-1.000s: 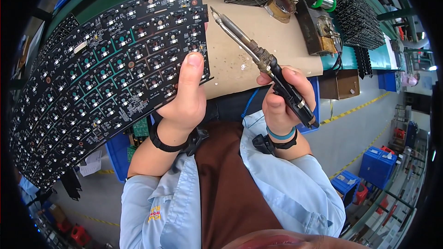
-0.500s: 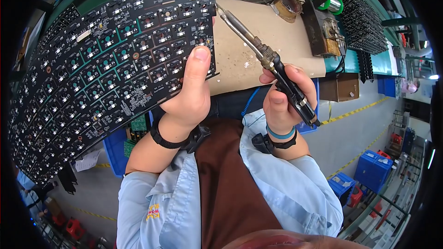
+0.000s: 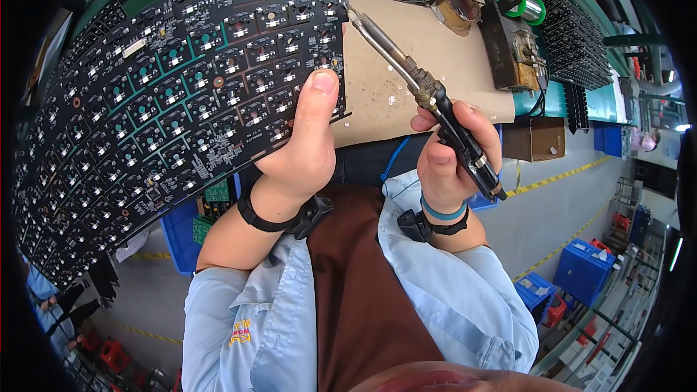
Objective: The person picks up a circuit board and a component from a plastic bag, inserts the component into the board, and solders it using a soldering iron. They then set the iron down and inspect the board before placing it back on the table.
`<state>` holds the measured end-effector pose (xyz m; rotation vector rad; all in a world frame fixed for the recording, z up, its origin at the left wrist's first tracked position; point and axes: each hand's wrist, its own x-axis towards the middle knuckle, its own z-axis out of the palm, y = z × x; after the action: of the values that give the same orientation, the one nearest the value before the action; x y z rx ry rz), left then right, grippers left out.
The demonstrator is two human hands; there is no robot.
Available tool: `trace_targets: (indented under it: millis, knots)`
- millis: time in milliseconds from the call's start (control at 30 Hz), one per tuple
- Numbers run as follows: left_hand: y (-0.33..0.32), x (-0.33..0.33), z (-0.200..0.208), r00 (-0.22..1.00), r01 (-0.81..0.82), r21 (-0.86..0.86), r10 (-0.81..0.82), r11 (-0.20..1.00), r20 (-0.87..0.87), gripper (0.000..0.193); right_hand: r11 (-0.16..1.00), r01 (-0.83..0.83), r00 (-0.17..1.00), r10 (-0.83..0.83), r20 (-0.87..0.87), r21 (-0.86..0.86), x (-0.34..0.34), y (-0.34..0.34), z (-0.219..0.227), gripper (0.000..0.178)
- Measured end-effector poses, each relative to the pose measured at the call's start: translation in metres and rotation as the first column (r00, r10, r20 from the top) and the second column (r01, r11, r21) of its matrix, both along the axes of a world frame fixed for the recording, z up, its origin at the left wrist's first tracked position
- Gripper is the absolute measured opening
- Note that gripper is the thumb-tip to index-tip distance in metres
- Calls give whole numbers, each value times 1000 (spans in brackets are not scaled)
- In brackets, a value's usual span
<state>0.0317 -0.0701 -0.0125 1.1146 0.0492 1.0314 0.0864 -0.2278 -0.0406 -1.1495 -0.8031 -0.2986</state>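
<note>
Head | left hand (image 3: 303, 149) clamped on circuit board (image 3: 174, 94) | right hand (image 3: 446, 178) gripping soldering iron (image 3: 425, 87) | blue bin (image 3: 179, 236) holds green boards (image 3: 216, 193)

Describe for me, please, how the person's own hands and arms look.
The left hand and right hand are bare. The left wears a black wristband with a black block; the right, a teal band and a black strap. Light blue sleeves end on the forearms. Yellow and red stitching marks the left side. A blue coiled cord shows near the right sleeve.
</note>
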Motion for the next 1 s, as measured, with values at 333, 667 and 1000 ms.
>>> trace_targets:
  millis: [333, 667, 1000]
  knots:
    - [2, -5, -3, 998, -19, -13, 18, 1000, -68, 24, 997, 19, 1000, -18, 24, -77, 2, -6, -5, 58]
    - [14, -18, -2, 998, -49, 23, 50, 999, -44, 22, 997, 0, 1000, 2, 21, -72, -12, 2, 4, 60]
    - [31, -42, 10, 998, -62, 71, 64, 996, -20, 22, 1000, -13, 1000, 13, -17, 2, -37, 21, 27, 49]
